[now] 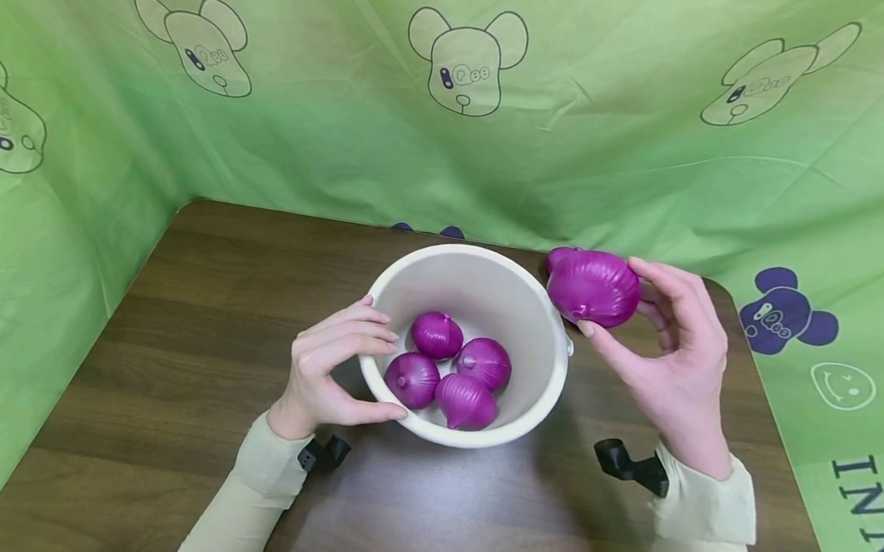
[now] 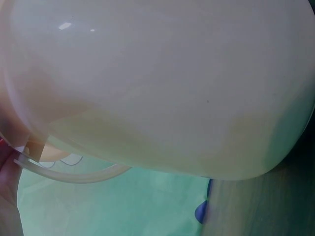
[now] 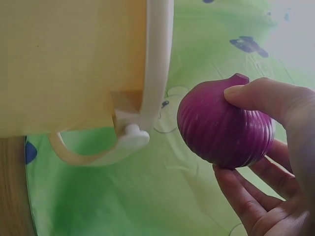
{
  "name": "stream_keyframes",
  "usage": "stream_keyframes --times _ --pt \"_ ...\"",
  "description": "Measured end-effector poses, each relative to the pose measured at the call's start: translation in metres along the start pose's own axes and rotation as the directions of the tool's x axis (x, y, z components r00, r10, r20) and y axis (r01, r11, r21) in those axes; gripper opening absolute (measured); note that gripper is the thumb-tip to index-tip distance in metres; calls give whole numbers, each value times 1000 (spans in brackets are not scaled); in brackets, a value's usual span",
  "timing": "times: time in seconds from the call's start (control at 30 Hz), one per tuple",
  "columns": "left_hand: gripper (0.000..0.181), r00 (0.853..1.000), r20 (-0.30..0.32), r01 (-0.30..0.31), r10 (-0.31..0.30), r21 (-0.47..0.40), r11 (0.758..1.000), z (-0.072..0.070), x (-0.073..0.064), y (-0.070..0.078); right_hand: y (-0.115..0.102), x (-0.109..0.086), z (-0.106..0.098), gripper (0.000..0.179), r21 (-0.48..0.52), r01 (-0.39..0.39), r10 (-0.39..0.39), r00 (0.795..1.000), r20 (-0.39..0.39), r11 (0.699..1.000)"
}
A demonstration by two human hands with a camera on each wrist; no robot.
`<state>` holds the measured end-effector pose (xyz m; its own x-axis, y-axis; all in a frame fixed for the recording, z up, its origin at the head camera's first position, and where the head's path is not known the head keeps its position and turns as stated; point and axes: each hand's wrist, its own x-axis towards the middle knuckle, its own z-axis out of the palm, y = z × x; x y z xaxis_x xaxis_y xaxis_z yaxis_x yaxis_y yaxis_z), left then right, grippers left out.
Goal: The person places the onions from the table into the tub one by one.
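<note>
**Onion pinched beside the bucket**

The onion (image 1: 594, 288) looks light, firm and smooth, probably best held round its middle. It sits between the right hand's (image 1: 685, 355) parted thumb and fingers (image 1: 667, 279), just right of the bucket (image 1: 472, 282); the left hand (image 1: 335, 366) grips the left rim.

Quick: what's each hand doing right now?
Left hand: holding the white bucket by its rim.
Right hand: holding a purple onion.
</note>
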<state>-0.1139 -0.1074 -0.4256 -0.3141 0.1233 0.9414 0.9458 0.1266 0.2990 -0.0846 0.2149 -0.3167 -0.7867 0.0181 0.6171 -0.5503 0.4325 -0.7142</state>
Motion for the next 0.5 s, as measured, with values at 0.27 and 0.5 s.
stream_keyframes --times 0.27,0.5 --pt "54 1000 2 0 0 3 1000 0 1 0 -5 2 8 74 11 26 -27 998 61 1000" --pt "54 1000 1 0 0 7 1000 0 1 0 -8 0 14 75 36 45 -49 992 115 998"
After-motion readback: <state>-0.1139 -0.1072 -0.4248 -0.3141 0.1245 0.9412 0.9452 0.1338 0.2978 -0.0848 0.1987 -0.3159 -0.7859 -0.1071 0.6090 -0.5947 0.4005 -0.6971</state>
